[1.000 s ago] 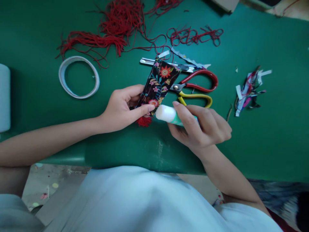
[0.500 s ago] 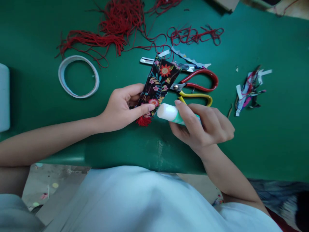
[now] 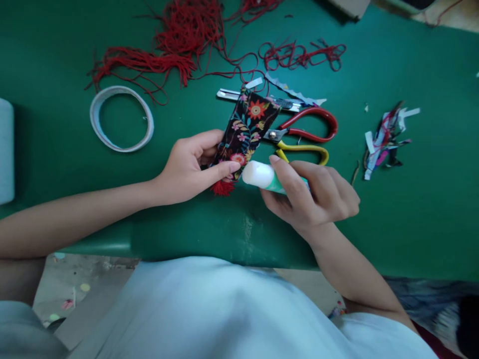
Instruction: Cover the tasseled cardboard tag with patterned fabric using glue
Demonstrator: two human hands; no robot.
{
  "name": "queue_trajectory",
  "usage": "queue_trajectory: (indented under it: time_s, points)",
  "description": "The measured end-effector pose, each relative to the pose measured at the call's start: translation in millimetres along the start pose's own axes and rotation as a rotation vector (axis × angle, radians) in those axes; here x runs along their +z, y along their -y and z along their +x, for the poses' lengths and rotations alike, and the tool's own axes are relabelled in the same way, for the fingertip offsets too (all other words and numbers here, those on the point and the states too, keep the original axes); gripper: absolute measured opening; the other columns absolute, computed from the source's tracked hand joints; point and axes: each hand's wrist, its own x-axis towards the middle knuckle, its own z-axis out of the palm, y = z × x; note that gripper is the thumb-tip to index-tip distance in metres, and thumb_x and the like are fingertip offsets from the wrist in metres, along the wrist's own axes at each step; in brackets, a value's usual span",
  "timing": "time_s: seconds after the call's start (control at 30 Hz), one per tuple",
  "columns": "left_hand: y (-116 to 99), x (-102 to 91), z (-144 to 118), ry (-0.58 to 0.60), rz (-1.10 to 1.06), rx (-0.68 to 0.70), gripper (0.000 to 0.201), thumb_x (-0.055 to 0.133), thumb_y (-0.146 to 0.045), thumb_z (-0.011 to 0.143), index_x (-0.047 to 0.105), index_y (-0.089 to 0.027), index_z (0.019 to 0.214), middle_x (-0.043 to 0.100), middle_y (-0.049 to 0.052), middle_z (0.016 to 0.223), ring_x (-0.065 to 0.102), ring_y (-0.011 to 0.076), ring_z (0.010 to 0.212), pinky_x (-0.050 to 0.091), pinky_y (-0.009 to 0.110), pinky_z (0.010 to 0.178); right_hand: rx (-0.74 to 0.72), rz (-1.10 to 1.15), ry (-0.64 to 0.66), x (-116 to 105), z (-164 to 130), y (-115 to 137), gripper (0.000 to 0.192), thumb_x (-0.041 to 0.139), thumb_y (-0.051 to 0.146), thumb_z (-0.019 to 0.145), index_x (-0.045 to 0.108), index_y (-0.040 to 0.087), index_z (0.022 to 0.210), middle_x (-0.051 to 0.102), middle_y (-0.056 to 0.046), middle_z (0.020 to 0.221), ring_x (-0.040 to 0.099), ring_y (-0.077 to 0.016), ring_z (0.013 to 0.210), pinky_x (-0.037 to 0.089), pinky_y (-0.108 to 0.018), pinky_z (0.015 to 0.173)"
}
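My left hand [image 3: 198,167] pinches the lower end of a black floral fabric piece [image 3: 249,122], thumb on top and fingers underneath. A red tassel [image 3: 223,188] pokes out below the thumb. My right hand [image 3: 312,192] is closed around a green and white glue bottle [image 3: 259,174], its white end pointing left at the fabric's lower right edge; whether they touch I cannot tell. Behind the fabric lie scissors [image 3: 329,124] with one red and one yellow handle, their blades hidden under it. A utility knife [image 3: 227,94] is partly covered by the fabric's upper part.
Red cords [image 3: 190,30] are heaped at the back of the green table [image 3: 187,229], with a looser bundle of red cord [image 3: 305,55] right of them. A roll of tape [image 3: 95,119] lies at left. Fabric and paper scraps [image 3: 385,142] sit at right.
My right hand and the glue bottle have shifted very slightly left. The left hand and the fabric piece look unchanged.
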Motion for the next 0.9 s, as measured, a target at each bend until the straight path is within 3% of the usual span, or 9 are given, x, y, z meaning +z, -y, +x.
queue_trajectory:
  time_s: [0.23,0.37,0.6,0.7,0.83,0.9]
  points:
    - [0.4,-1.3,-0.1,0.014,0.009,-0.014,0.023,0.071,-0.037,0.081,0.066,-0.017,0.092,0.072,0.0,0.085,0.071,0.0169,0.078,0.062,0.025,0.066,0.098,-0.011,0.178,-1.8,-4.5,-3.1,0.033,0.063,0.037,0.084,0.07,0.025,0.114,0.067,-0.006,0.073,0.058,-0.0148,0.06,0.039,-0.027,0.058]
    - [-0.8,-0.8,0.3,-0.012,0.008,-0.015,0.023,0.072,-0.037,0.08,0.065,-0.017,0.088,0.071,-0.001,0.082,0.072,0.0162,0.076,0.062,0.023,0.063,0.1,-0.045,0.167,-1.2,-5.0,-0.1,0.028,0.064,0.037,0.083,0.072,0.026,0.107,0.066,-0.005,0.069,0.055,-0.0132,0.057,0.038,-0.027,0.057]
    - [-2.2,-0.6,1.4,-0.006,-0.033,-0.02,0.024,0.072,-0.037,0.08,0.064,-0.016,0.087,0.072,0.0,0.082,0.073,0.0166,0.076,0.063,0.023,0.063,0.222,-0.063,0.299,1.3,-7.8,0.2,0.031,0.059,0.044,0.085,0.072,0.025,0.105,0.064,-0.006,0.069,0.053,-0.014,0.057,0.038,-0.028,0.057]
    - [-2.1,-1.1,1.8,0.001,-0.023,-0.027,0.022,0.072,-0.036,0.08,0.065,-0.017,0.088,0.073,0.0,0.085,0.073,0.0171,0.079,0.064,0.024,0.066,0.185,-0.049,0.257,0.4,-7.5,-1.2,0.028,0.06,0.042,0.085,0.072,0.026,0.105,0.064,-0.005,0.067,0.052,-0.0136,0.055,0.037,-0.028,0.056]
    - [-0.9,-1.3,2.0,0.01,-0.022,-0.022,0.021,0.072,-0.034,0.08,0.065,-0.017,0.089,0.073,0.0,0.086,0.073,0.0174,0.08,0.064,0.025,0.067,0.057,-0.043,0.03,2.1,-5.0,1.1,0.032,0.065,0.034,0.083,0.069,0.028,0.114,0.066,-0.004,0.069,0.053,-0.0134,0.057,0.038,-0.028,0.058]
    - [-0.5,-1.1,1.9,0.008,-0.031,-0.018,0.021,0.072,-0.034,0.08,0.065,-0.016,0.09,0.073,0.0,0.086,0.073,0.0175,0.08,0.064,0.025,0.068,0.057,-0.059,0.025,2.6,-4.1,1.2,0.034,0.065,0.033,0.083,0.068,0.028,0.116,0.066,-0.004,0.07,0.054,-0.0137,0.058,0.038,-0.027,0.059]
